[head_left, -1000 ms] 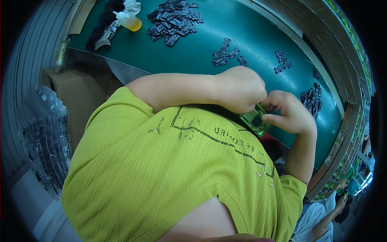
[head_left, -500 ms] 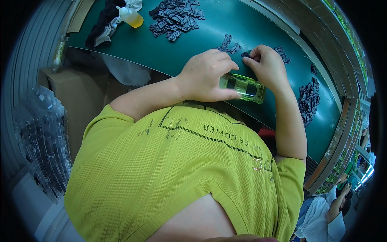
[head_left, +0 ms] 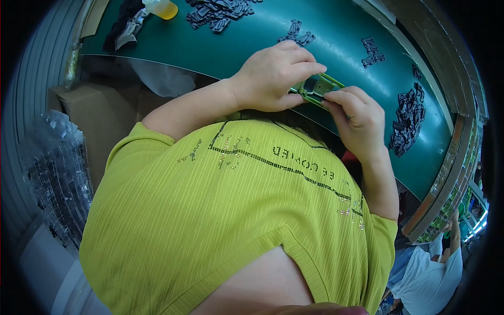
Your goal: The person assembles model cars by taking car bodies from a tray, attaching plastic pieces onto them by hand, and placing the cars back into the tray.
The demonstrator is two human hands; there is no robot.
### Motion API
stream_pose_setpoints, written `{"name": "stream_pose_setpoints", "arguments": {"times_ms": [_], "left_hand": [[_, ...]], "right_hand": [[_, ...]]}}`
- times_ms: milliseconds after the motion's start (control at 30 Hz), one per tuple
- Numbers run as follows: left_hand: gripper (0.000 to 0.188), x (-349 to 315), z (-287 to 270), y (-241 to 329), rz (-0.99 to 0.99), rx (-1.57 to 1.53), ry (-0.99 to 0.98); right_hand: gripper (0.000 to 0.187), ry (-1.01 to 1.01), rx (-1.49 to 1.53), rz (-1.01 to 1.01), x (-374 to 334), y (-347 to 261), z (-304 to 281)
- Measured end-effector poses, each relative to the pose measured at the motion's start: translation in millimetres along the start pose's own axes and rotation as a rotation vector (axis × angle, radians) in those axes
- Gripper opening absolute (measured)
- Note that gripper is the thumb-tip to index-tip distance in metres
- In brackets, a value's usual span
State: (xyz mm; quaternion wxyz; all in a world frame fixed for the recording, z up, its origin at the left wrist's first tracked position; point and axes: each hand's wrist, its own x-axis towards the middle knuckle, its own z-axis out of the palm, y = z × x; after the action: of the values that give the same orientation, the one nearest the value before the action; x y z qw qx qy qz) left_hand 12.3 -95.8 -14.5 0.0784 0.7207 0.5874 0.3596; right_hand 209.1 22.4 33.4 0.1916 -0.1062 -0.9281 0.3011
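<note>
The green toy car shell [head_left: 319, 86] is held up between the two hands, in front of the table [head_left: 236, 55] and close to its near edge. I can't tell if it touches the tabletop. The left hand [head_left: 275, 76] pinches the car's left end, with the thumb low and the fingers on top, only a car's thickness apart. The right hand [head_left: 359, 118] bends in at the car's right end, thumb and finger nearly together; I can't tell if they grip the car or a tiny part.

Just past the left hand lies a little bunch of dark pieces [head_left: 305, 38]. A small cluster [head_left: 371, 52] sits farther right. Green tabletop shows between these two, giving room to move. A heap [head_left: 408, 121] is right of the right hand, near the table's right rim. A big pile [head_left: 220, 13] is far off.
</note>
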Motion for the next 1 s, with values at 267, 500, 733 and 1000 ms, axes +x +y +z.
{"name": "stream_pose_setpoints", "arguments": {"times_ms": [267, 500, 733, 1000], "left_hand": [[0.061, 2.0, 2.8, -0.4, 0.018, 0.018, 0.021], [0.061, 2.9, 4.8, -2.5, 0.02, 0.008, 0.03], [0.059, 4.4, 3.6, -1.7, 0.033, 0.02, 0.022], [0.045, 3.3, 5.5, 4.2, -0.012, -0.019, 0.05]], "right_hand": [[0.014, -0.046, -0.117, 0.0, -3.8, 8.1, 10.0], [0.012, -0.056, -0.059, 0.007, -3.5, 6.7, 6.9], [0.014, -0.092, -0.122, -0.01, -2.2, 4.5, 8.1], [0.017, -0.108, -0.028, -0.018, 0.1, 8.2, 7.7]]}}
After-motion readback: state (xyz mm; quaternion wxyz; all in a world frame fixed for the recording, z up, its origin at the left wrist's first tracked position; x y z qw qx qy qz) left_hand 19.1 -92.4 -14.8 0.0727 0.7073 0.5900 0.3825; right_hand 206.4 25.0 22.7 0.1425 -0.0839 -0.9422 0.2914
